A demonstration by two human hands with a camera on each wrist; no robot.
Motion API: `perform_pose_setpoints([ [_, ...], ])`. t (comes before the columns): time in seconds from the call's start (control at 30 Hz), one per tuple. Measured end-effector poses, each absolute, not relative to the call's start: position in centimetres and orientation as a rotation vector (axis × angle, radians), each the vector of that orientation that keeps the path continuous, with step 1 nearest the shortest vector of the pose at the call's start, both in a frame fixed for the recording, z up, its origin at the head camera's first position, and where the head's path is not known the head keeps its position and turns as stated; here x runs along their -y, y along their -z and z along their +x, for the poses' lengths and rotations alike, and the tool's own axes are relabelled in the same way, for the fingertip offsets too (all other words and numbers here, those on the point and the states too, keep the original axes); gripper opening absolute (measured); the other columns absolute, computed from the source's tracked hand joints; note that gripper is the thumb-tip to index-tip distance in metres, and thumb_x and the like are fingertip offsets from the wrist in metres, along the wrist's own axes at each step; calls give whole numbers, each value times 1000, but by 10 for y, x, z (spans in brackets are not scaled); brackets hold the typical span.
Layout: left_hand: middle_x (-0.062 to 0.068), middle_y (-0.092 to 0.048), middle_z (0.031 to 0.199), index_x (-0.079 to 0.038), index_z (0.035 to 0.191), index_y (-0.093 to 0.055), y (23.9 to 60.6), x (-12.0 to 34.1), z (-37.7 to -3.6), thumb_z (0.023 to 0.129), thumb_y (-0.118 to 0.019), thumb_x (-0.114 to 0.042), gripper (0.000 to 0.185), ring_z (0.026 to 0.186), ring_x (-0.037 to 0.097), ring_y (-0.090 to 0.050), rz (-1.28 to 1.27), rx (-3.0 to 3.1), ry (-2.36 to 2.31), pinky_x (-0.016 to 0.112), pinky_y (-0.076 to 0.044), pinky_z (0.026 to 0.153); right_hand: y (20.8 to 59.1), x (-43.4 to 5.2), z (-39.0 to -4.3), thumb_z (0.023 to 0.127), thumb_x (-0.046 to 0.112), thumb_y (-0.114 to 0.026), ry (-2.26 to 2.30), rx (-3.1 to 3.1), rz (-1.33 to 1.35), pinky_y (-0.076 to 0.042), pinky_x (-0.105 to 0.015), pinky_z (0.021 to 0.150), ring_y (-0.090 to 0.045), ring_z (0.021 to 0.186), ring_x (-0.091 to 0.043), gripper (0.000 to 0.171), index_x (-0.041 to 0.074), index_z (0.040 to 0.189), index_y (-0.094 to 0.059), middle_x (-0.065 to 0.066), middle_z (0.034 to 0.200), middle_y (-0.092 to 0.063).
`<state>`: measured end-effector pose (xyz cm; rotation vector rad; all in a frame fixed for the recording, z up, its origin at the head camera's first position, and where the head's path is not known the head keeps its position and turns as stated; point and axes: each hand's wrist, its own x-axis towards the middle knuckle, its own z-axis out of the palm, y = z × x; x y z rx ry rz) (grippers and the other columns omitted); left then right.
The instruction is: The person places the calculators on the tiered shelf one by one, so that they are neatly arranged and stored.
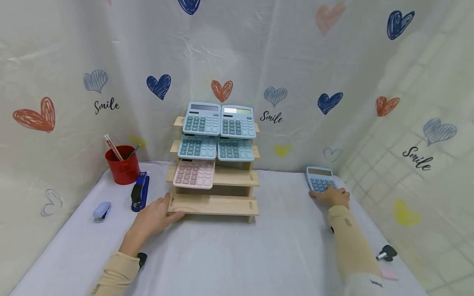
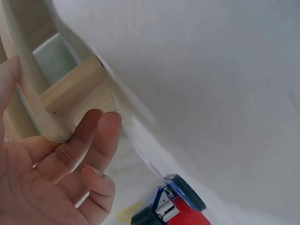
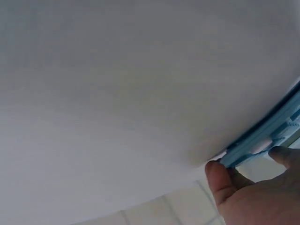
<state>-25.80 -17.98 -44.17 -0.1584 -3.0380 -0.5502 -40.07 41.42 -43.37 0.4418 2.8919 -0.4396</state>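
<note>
A tiered wooden rack (image 1: 216,204) stands near the back of the white-covered table. My left hand (image 1: 152,217) holds its lowest board at the left end, thumb along the front edge and fingers by the side; the left wrist view shows the fingers around the wooden corner (image 2: 49,126). Far to the right, my right hand (image 1: 333,196) grips the near edge of a blue calculator (image 1: 319,177) between thumb and fingers. In the right wrist view, the thumb and fingers meet the corner of this calculator (image 3: 262,138). Part of its keypad is hidden by the hand.
Blue calculators (image 1: 238,122) fill the upper two tiers, and a pink calculator (image 1: 194,173) lies on the third, at left. Left of the rack are a blue stapler (image 1: 140,193), a small light-blue stapler (image 1: 101,211) and a red pen cup (image 1: 126,169). A pink pad (image 1: 389,275) lies front right.
</note>
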Motion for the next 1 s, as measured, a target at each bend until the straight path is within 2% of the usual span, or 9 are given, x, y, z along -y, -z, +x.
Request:
perform_pose_setpoints([
  [0.1,32,-60,132,9,149,-38,442,179,-258,91,-63,-61,95,111,42,-65,-154,3040,542,56,-54,89,434,-414,-398,87,72,-55,438,-2891,447,-31,-75,106,-16,132,-73,122,-9,156,5,-59,142,-1],
  [0.2,32,-60,133,10,148,-38,443,178,-257,91,-64,-61,95,113,43,-65,-158,3043,539,57,-54,90,434,-415,-397,87,72,-54,432,-2875,432,-27,-75,109,-15,133,-73,121,-7,156,7,-59,143,-2],
  [0.43,33,-58,135,10,148,-38,441,176,-255,91,-64,-59,94,113,45,-64,-155,3037,537,57,-54,90,430,-410,-399,84,76,-54,418,-2856,328,-34,-76,101,-23,126,-73,119,-1,158,-1,-61,137,-7],
  [0.67,34,-60,131,11,148,-37,440,177,-256,92,-64,-57,93,109,44,-65,-166,3016,570,56,-55,89,421,-392,-399,86,76,-52,425,-2807,227,-26,-82,104,-13,133,-75,119,-3,158,1,-60,141,3],
  [1.0,35,-58,133,12,148,-36,438,178,-255,92,-64,-58,94,112,46,-64,-160,3029,563,57,-55,90,428,-366,-386,90,76,-43,345,-2901,94,-31,-81,102,-23,130,-74,111,-4,158,-8,-59,141,-11],
])
